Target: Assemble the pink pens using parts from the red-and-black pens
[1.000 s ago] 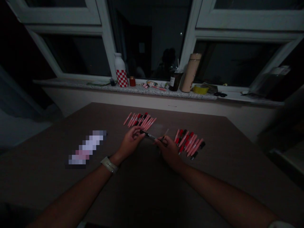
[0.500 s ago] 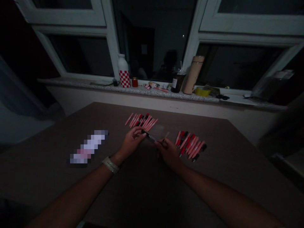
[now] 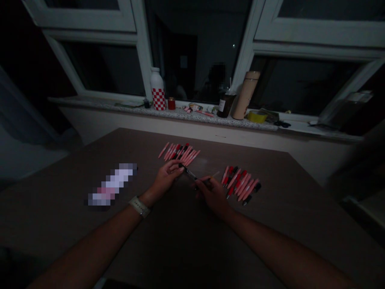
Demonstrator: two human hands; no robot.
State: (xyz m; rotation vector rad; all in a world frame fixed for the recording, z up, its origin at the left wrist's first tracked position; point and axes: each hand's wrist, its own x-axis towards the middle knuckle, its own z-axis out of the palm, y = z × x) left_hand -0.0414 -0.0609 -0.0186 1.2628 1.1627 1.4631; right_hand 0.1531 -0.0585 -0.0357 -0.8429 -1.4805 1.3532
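Fingers [image 3: 176, 170] of my left hand [image 3: 166, 178] are pinched on the upper end of a dark pen barrel [image 3: 189, 173], which slants down to the right, just above the counter [image 3: 186, 241]. My right hand [image 3: 212, 192] is curled shut around a thin pale rod [image 3: 213, 176]. Its free tip pokes out up and to the right. The rod's other end lies close to the lower end of the barrel, between my two hands. In this dim light I cannot tell whether the two parts touch.

A pale watch [image 3: 138, 206] sits on my left wrist. A row of pink and red pens [image 3: 180, 152] lies on the counter just beyond my left hand. A second row of pens [image 3: 240, 182], pink and red with some dark ends, lies just to the right of my right hand. A blurred pale thing [image 3: 111, 186] rests well to the left.

Behind the counter runs a windowsill [image 3: 192, 115]. It carries a red-and-white checked bottle [image 3: 158, 94], a small red jar [image 3: 171, 103], a dark jar [image 3: 225, 105], a tall tan flask [image 3: 246, 94] and a yellow roll of tape [image 3: 255, 117].
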